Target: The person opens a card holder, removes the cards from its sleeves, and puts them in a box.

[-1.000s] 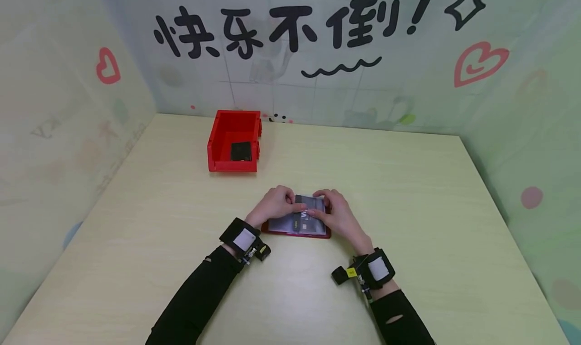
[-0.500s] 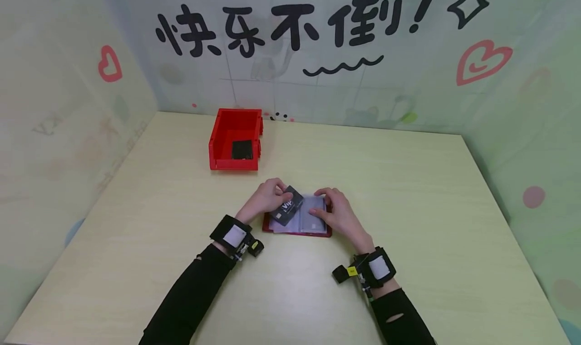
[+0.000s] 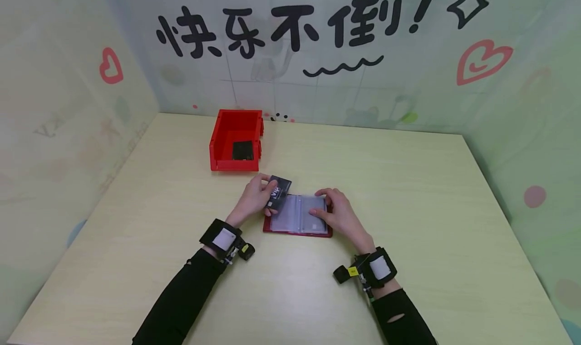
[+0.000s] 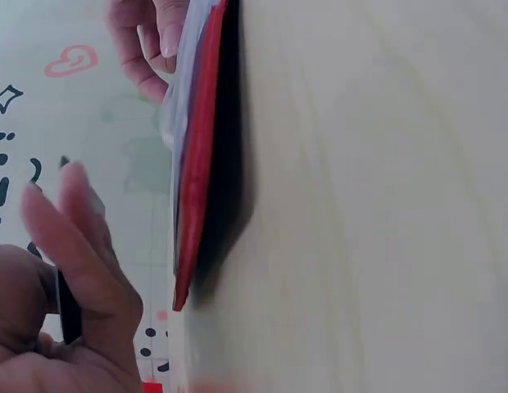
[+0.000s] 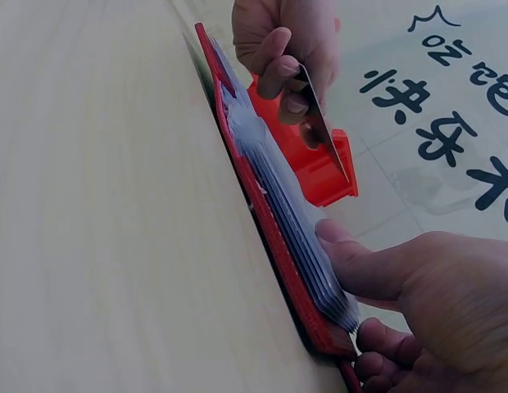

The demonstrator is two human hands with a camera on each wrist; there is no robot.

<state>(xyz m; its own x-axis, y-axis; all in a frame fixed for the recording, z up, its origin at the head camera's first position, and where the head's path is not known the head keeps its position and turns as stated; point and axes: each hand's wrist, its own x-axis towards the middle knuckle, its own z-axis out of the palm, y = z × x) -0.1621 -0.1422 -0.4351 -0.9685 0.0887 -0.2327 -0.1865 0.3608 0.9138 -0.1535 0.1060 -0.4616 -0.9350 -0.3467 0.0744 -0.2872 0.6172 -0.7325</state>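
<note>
Red bin at far left of pale wood tabletop with a flat black item inside, pastel walls behind with black lettering and red hearts.

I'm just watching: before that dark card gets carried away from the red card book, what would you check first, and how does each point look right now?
1. Left hand grips the dark card firmly: ok, pinched between thumb and fingers.
2. Card clear of the card holder sleeves: ok, lifted beside its left edge.
3. Right hand steadies the holder: ok, fingers rest on its right side.
4. Holder flat on the table: ok.
5. Red bin has room: ok, only one dark item inside.
6. Other cards left in the sleeves: cannot tell.
</note>
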